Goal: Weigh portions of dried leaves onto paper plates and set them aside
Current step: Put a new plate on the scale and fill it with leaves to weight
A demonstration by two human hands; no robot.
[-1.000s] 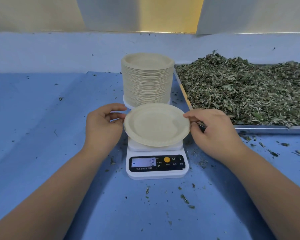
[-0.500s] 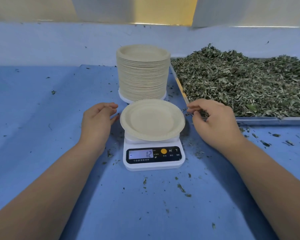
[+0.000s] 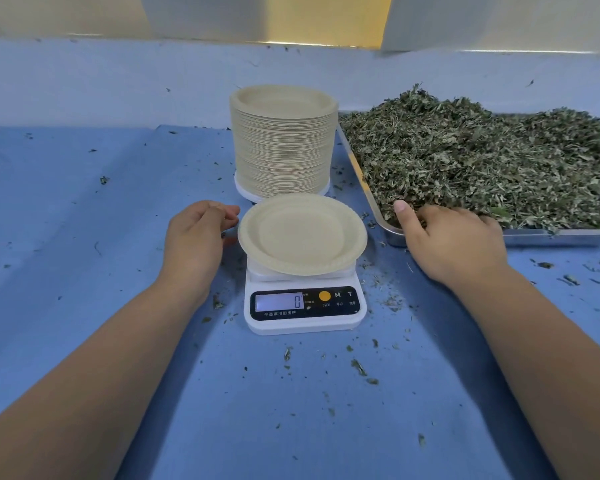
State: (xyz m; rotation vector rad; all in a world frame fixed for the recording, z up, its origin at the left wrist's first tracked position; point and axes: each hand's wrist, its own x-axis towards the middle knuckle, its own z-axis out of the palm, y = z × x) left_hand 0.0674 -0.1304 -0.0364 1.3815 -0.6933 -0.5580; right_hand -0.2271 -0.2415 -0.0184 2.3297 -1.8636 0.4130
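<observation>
The empty round beige paper plate [image 3: 302, 233] sat on the white digital kitchen scale [image 3: 303, 306], display at 0, so it looked tared and ready to load. The left hand [image 3: 198, 233] waited just beside the rim, fingers loosely curled, holding nothing. The right hand [image 3: 454, 240] was down in the green dried leaves [image 3: 482, 161] at the steel tray's [image 3: 551, 235] near corner; its fingers were buried, so I could not tell their hold. Best play: lift a modest pinch, drop it mid-plate, top up gradually, hands off while reading. Buttons read M and T; the Chinese line was too small to read.
</observation>
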